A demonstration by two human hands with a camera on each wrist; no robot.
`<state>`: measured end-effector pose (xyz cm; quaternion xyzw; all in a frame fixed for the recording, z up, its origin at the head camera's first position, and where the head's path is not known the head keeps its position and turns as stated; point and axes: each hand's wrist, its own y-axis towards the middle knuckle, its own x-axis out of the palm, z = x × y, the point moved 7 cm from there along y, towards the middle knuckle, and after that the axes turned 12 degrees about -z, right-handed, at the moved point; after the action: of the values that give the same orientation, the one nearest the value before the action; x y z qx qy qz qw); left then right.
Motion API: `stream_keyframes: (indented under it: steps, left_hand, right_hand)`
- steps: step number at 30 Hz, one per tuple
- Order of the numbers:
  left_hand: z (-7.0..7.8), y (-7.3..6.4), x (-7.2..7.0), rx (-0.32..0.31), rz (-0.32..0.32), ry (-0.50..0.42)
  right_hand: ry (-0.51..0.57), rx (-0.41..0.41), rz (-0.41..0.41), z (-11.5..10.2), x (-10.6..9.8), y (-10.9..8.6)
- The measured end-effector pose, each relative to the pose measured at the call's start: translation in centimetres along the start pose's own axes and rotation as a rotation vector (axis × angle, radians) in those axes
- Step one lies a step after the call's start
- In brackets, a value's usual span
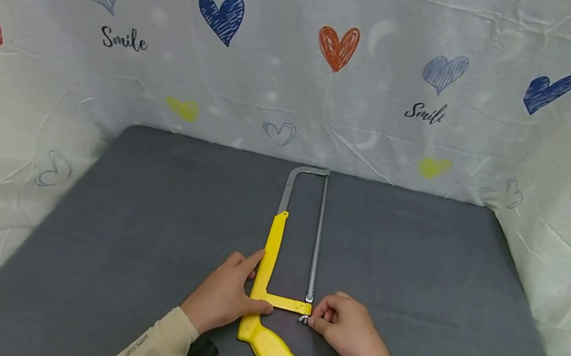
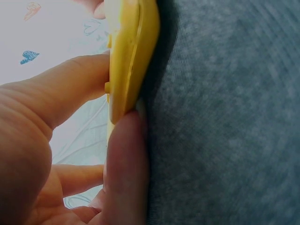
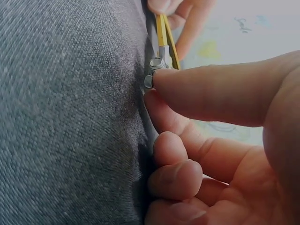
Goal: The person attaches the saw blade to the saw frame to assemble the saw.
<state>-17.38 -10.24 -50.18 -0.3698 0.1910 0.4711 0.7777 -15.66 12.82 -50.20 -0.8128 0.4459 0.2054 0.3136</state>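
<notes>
A hacksaw with a yellow handle and grey front frame lies on the dark cloth, its handle toward me. Its blade runs along the right side, fixed at both ends. My left hand holds the yellow frame just above the handle, thumb across its top and fingers along the left side. At the near end of the blade sits a small metal wing nut. With thumb and index finger my right hand pinches this wing nut, seen closely in the right wrist view; the other fingers curl in below.
Dark grey cloth covers the table. A white curtain printed with hearts and "Smile" stands behind and at both sides. Black wrist devices sit under both forearms.
</notes>
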Motion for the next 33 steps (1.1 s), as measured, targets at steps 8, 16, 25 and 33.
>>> stream_keyframes:
  steps: [8, 16, 25, 33]
  left_hand:
    - [0.12, -0.01, 0.07, 0.004, 0.005, -0.003]
    - [0.07, 0.04, 0.03, 0.006, 0.001, 0.0]
    - [0.06, 0.07, 0.07, 0.005, -0.005, 0.003]
    - [0.04, 0.08, 0.07, 0.002, 0.001, 0.0]
  right_hand:
    - [-0.012, -0.002, -0.005, -0.11, -0.04, -0.19]
    - [-0.022, -0.044, -0.005, -0.33, 0.02, -0.14]
    - [0.032, 0.074, 0.03, -0.01, 0.44, 0.18]
    - [0.006, 0.113, 0.081, -0.1, 0.58, 0.26]
